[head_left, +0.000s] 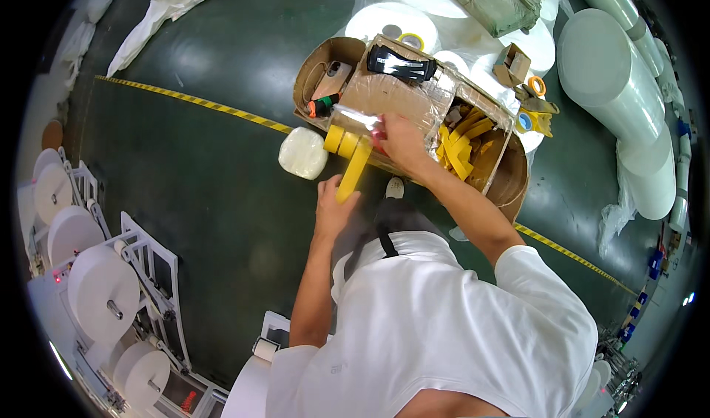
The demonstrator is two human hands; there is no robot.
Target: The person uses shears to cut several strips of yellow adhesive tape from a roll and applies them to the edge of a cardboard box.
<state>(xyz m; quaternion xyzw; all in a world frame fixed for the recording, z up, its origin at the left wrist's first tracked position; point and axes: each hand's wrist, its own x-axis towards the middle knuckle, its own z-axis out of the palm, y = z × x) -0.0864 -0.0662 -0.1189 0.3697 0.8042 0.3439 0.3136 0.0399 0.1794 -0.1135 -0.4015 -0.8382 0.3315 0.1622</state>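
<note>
A strip of yellow tape [353, 172] hangs down from yellow tape rolls [340, 141] at the near left edge of the cardboard box. My left hand [334, 209] pinches the strip's lower end. Above and to the right, my right hand [403, 143] is closed around a red-handled tool [378, 134]. A shiny, blurred part beside the rolls seems to belong to it; I cannot make out its exact kind. Just left of the rolls is a whitish wrapped bundle [303, 153].
The cardboard box [388, 96] carries a black holder [401, 64], a phone [331, 79] and a green-and-black cutter [323, 105]. Cut yellow strips [458, 148] fill its right compartment. Large white rolls [617, 70] stand right; machines with white reels [103, 294] stand left.
</note>
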